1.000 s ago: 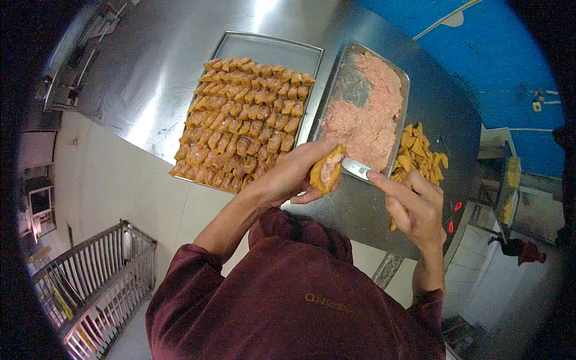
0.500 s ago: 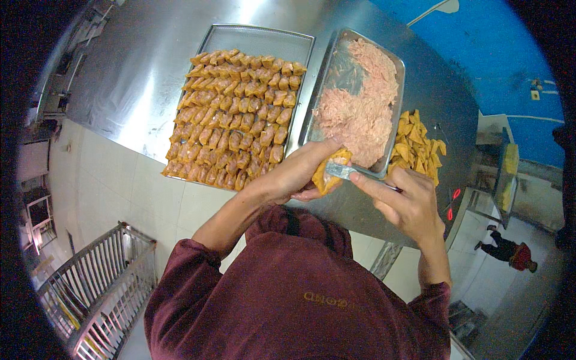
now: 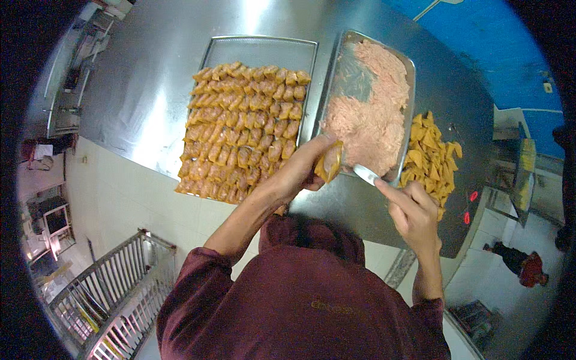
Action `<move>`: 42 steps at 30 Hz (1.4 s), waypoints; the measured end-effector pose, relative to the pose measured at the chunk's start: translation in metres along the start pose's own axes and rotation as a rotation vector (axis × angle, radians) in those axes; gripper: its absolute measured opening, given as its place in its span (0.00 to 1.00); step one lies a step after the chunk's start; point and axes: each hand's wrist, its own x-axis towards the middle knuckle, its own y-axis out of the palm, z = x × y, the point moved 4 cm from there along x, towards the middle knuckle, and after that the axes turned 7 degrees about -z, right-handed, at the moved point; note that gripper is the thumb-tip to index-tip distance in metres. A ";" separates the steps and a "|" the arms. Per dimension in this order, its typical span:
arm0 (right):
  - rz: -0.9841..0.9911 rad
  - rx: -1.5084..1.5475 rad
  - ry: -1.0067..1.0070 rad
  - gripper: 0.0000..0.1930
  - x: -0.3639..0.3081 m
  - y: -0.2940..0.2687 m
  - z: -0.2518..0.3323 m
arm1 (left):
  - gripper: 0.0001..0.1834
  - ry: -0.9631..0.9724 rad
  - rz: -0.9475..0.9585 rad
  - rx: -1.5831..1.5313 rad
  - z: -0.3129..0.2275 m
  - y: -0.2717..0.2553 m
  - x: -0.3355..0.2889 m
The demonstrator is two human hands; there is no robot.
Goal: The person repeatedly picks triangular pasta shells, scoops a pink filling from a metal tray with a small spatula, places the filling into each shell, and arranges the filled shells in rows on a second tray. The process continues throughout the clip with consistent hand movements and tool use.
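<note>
- Far left from where I'm standing: a mesh tray (image 3: 258, 51) packed with rows of stuffed pieces (image 3: 243, 129), a bare strip left at its far end. Left forearm passes right by its near corner.
- Next over, the left hand (image 3: 298, 171). It's mostly closed, fingers curled round one piece, thumb side toward the pan. Can't really see the fingertips underneath, so no clue how hard it's squeezing.
- In that hand is the yellow-brown pocket (image 3: 329, 163), clearly the bit to watch. Long axis runs mostly near-to-far, far end leaning a little right. It sits off the pan's near left corner, between the two hands.
- Then a small gap, and the spatula (image 3: 365, 174). Blade tip points left and slightly away from the person, so it's aimed across the pocket's long side, not along it. Not touching, just beside it. Left hand's obviously the nearer one, it's got the thing!
- Beyond the blade, the metal pan (image 3: 357, 84) with pink mince (image 3: 372, 126). Can't tell if the blade touches the pan's near edge.
- Right hand (image 3: 415, 213): closed round the spatula's handle, index finger stretched toward the blade.
- Furthest right, a heap of folded yellow wrappers (image 3: 429, 159) past that hand, then two red loops (image 3: 470, 207).
</note>
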 end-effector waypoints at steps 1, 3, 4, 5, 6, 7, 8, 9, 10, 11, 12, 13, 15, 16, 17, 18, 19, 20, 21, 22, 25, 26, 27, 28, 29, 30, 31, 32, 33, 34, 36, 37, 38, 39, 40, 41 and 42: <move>-0.025 0.045 0.065 0.32 -0.005 0.001 -0.005 | 0.22 0.021 0.028 0.002 -0.007 -0.013 0.009; -0.048 0.123 0.181 0.29 -0.016 0.004 -0.015 | 0.15 0.204 -0.160 0.057 -0.023 -0.036 0.037; -0.073 0.147 0.217 0.29 -0.022 0.007 -0.020 | 0.13 0.300 -0.226 0.082 -0.036 -0.048 0.054; -0.087 0.163 0.267 0.28 -0.028 0.010 -0.024 | 0.12 0.357 -0.280 0.148 -0.049 -0.064 0.071; -0.101 0.179 0.320 0.28 -0.034 0.014 -0.028 | 0.12 0.464 -0.294 0.207 -0.067 -0.081 0.088; -0.121 0.209 0.352 0.26 -0.039 0.019 -0.030 | 0.12 0.455 -0.334 0.270 -0.082 -0.098 0.110; -0.144 0.236 0.383 0.24 -0.044 0.025 -0.033 | 0.13 0.476 -0.356 0.329 -0.100 -0.114 0.135; -0.167 0.263 0.415 0.23 -0.048 0.029 -0.036 | 0.13 0.498 -0.377 0.388 -0.114 -0.128 0.159; -0.174 0.284 0.440 0.22 -0.053 0.033 -0.039 | 0.12 0.473 -0.405 0.398 -0.124 -0.142 0.183; -0.185 0.305 0.467 0.22 -0.057 0.037 -0.041 | 0.11 0.451 -0.429 0.411 -0.135 -0.153 0.208; -0.182 0.319 0.508 0.21 -0.060 0.040 -0.045 | 0.10 0.421 -0.463 0.428 -0.142 -0.161 0.231; -0.198 0.355 0.544 0.19 -0.064 0.043 -0.048 | 0.10 0.442 -0.508 0.447 -0.145 -0.167 0.252; -0.213 0.346 0.571 0.18 -0.071 0.043 -0.054 | 0.10 0.470 -0.621 0.482 -0.150 -0.171 0.287; -0.207 0.339 0.598 0.18 -0.075 0.042 -0.057 | 0.10 0.459 -0.592 0.531 -0.150 -0.171 0.301; -0.210 0.329 0.623 0.19 -0.080 0.041 -0.061 | 0.11 0.436 -0.568 0.573 -0.148 -0.170 0.313; -0.201 0.315 0.655 0.20 -0.085 0.039 -0.065 | 0.12 0.391 -0.559 0.617 -0.146 -0.169 0.324; -0.189 0.300 0.688 0.21 -0.090 0.036 -0.070 | 0.10 0.335 -0.503 0.622 -0.142 -0.170 0.330; -0.203 0.303 0.724 0.21 -0.095 0.035 -0.074 | 0.08 0.331 -0.525 0.678 -0.143 -0.172 0.335; -0.216 0.307 0.762 0.21 -0.101 0.032 -0.078 | 0.06 0.325 -0.546 0.734 -0.144 -0.175 0.337; -0.226 0.309 0.806 0.21 -0.106 0.031 -0.082 | 0.05 0.321 -0.566 0.792 -0.145 -0.178 0.338; -0.228 0.270 0.813 0.20 -0.112 0.028 -0.092 | 0.04 0.351 -0.540 0.925 -0.147 -0.184 0.338; -0.228 0.238 0.817 0.20 -0.113 0.028 -0.096 | 0.05 0.340 -0.518 0.966 -0.146 -0.186 0.338; -0.229 0.282 0.835 0.19 -0.113 0.029 -0.098 | 0.07 0.389 -0.516 1.012 -0.147 -0.187 0.338; -0.241 0.295 0.832 0.19 -0.113 0.030 -0.100 | 0.10 0.408 -0.517 1.062 -0.147 -0.190 0.338; -0.235 0.297 0.840 0.19 -0.113 0.031 -0.102 | 0.12 0.427 -0.518 1.113 -0.146 -0.193 0.339; -0.221 0.281 0.857 0.19 -0.113 0.033 -0.104 | 0.14 0.426 -0.530 1.166 -0.144 -0.196 0.342; -0.238 0.289 0.842 0.18 -0.113 0.034 -0.107 | 0.20 0.456 -0.529 1.261 -0.143 -0.200 0.343; -0.247 0.277 0.839 0.18 -0.114 0.035 -0.110 | 0.22 0.461 -0.548 1.365 -0.143 -0.205 0.347; -0.259 0.236 0.854 0.17 -0.117 0.035 -0.114 | 0.24 0.509 -0.501 1.441 -0.144 -0.208 0.351; -0.403 0.224 0.812 0.16 -0.119 0.034 -0.120 | 0.26 0.393 -0.530 1.394 -0.140 -0.217 0.359; -0.550 0.132 0.834 0.14 -0.131 0.035 -0.140 | 0.26 0.527 -0.501 1.530 -0.142 -0.222 0.364; -0.561 0.079 0.889 0.13 -0.140 0.035 -0.153 | 0.25 0.447 -0.572 1.554 -0.139 -0.227 0.366; -0.557 0.053 0.928 0.13 -0.148 0.037 -0.166 | 0.25 0.533 -0.561 1.510 -0.139 -0.223 0.367; -0.560 0.029 0.965 0.12 -0.155 0.040 -0.181 | 0.25 0.505 -0.607 1.492 -0.138 -0.222 0.362; -0.569 0.012 0.993 0.12 -0.161 0.044 -0.196 | 0.24 0.565 -0.561 1.444 -0.134 -0.214 0.358; -0.519 0.011 1.038 0.13 -0.166 0.050 -0.211 | 0.24 0.587 -0.532 1.396 -0.131 -0.206 0.350; -0.474 0.012 1.081 0.14 -0.171 0.057 -0.224 | 0.24 0.566 -0.535 1.346 -0.128 -0.198 0.342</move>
